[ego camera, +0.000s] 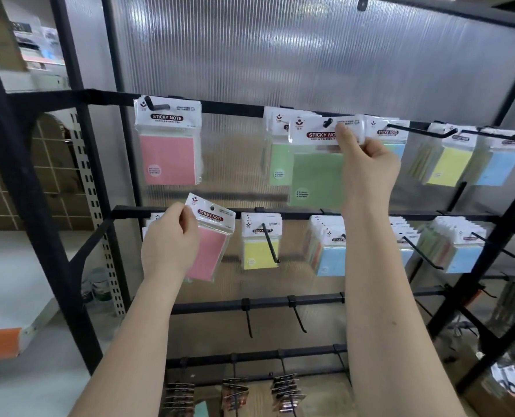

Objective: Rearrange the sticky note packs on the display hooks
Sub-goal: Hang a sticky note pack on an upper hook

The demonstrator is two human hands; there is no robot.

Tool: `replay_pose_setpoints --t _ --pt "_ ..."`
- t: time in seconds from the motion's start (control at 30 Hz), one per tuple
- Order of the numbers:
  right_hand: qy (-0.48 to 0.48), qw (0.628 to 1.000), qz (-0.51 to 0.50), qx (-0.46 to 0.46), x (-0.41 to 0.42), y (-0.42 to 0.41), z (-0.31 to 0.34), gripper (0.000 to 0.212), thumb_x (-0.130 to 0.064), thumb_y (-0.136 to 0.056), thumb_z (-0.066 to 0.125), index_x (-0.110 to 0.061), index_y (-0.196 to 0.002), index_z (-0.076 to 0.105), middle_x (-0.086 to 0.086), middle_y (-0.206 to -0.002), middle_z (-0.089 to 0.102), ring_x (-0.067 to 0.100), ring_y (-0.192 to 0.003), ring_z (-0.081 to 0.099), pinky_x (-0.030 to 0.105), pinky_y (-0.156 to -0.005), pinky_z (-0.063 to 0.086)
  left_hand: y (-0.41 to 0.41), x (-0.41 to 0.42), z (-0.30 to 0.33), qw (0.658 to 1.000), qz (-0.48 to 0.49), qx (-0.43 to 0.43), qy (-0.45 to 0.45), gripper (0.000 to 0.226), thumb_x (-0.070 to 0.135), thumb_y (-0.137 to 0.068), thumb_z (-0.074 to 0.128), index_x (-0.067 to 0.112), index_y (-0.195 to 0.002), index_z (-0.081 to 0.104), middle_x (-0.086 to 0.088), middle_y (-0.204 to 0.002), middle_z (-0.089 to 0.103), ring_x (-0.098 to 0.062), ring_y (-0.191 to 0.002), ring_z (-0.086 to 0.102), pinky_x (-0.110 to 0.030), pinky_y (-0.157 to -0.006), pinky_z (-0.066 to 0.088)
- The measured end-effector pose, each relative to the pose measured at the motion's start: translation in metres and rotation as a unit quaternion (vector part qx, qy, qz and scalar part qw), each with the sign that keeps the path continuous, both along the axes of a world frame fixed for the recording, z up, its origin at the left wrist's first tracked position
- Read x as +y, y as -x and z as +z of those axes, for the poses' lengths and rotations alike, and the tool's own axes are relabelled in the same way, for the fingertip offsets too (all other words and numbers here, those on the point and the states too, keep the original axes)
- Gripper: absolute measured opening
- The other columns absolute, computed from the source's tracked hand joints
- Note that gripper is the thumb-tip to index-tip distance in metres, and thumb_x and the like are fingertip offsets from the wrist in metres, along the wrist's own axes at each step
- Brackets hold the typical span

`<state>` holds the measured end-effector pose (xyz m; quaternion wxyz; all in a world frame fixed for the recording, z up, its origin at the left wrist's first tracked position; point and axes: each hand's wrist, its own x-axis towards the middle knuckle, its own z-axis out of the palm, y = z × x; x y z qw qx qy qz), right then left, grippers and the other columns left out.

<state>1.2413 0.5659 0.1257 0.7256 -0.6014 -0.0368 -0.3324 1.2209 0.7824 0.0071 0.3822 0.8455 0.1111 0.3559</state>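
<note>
Black display rack [190,99] fills the frame. Right hand [367,164] pinches a green pack [316,173] at centre, its hole at a hook tip [327,122]. Left hand [172,239] grips a pink pack [209,251], lower left. Step judged: hanging green; next, slide it on fully.

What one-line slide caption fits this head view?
Right hand pinches a green sticky note pack at a top-row black hook; left hand holds a pink sticky note pack.

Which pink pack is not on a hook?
The pink pack that the left hand holds; the other pink pack hangs on the top-left hook.
</note>
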Motion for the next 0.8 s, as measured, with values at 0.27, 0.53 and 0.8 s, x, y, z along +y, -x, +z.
replay_pose_setpoints --t 0.27,0.53,0.8 --pt "0.014 1.0 0.004 0.026 0.005 -0.017 -0.002 0.054 -0.03 -0.084 0.07 -0.017 -0.053 0.028 -0.012 -0.043 0.03 0.009 -0.046 0.022 0.019 -0.045 0.022 0.0 0.0 0.001 1.0 0.008 -0.001 -0.003 0.028 0.026 -0.098 0.037 0.015 -0.074 0.047 0.002 -0.056 0.047 -0.015 -0.048 0.041 -0.024 -0.046 0.024" --pt "0.024 0.999 0.008 0.032 0.014 -0.059 0.001 0.039 -0.024 -0.085 0.069 -0.007 -0.058 0.047 -0.011 -0.046 0.047 0.006 -0.042 0.022 0.019 -0.043 0.017 0.0 -0.001 0.005 0.999 0.016 -0.026 -0.013 0.029 0.027 -0.098 0.037 0.016 -0.073 0.046 0.005 -0.056 0.047 -0.011 -0.047 0.04 -0.024 -0.044 0.025" --pt "0.018 0.999 -0.021 0.045 0.022 -0.088 -0.004 0.045 -0.018 -0.083 0.067 -0.02 -0.052 0.034 -0.013 -0.043 0.03 0.006 -0.041 0.022 0.017 -0.042 0.02 0.001 -0.001 0.009 0.999 0.026 -0.041 -0.022 0.027 0.028 -0.098 0.038 0.017 -0.075 0.047 0.011 -0.058 0.048 -0.008 -0.049 0.045 -0.02 -0.044 0.025"
